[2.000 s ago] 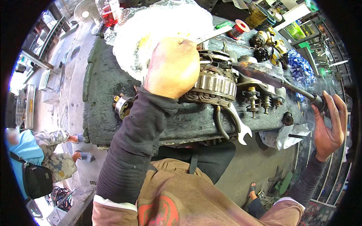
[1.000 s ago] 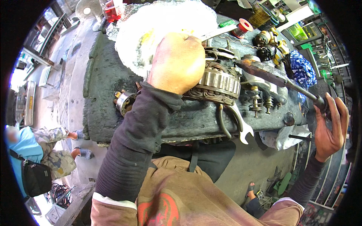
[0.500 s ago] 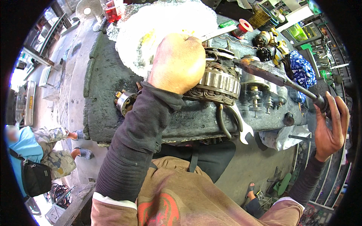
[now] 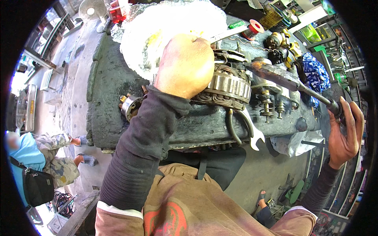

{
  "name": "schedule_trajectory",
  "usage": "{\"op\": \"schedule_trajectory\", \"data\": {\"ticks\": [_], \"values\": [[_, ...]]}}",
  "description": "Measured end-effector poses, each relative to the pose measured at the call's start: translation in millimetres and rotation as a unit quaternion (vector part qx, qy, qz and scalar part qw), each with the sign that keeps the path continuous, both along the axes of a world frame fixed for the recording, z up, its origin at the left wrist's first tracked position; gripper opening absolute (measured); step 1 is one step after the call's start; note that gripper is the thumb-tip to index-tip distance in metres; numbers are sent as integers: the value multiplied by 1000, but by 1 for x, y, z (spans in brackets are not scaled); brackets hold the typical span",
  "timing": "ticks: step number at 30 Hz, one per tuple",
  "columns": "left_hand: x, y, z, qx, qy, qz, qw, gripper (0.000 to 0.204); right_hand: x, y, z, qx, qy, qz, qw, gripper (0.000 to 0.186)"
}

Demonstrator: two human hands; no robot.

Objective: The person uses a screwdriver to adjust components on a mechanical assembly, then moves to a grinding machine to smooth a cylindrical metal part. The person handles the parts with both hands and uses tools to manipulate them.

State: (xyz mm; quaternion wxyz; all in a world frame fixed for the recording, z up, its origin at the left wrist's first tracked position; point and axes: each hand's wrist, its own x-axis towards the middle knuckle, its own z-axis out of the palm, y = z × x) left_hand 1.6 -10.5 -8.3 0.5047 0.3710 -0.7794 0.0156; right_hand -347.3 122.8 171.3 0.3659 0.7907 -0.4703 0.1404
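Workbench, one stator, right hand holding one soldering iron, left hand, grip unclear

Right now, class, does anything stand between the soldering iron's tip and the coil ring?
Nothing visible. The soldering iron, in the right hand, has its tip beside the upper right of the coil ring; whether they touch is unclear. The left hand hides the ring's left end.

Left hand, its fingers out of sight, left end of pale bar hidden behind it; long tool, handle partly covered by right hand; red container, cut off by far edge
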Motion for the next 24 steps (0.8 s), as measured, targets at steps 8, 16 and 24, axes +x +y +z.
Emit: {"op": "schedule_trajectory", "data": {"ticks": [8,16,24], "values": [[0,0,-3,2,2,4,1000,10,-7,6,-1,16,-66,-9,998,57],[-2,16,12,192,51,20,980,23,-26,13,-18,48,-205,-47,976,48],[-4,23,37,458,279,-74,841,33,-21,11,-32,85,-286,-69,952,49]]}}
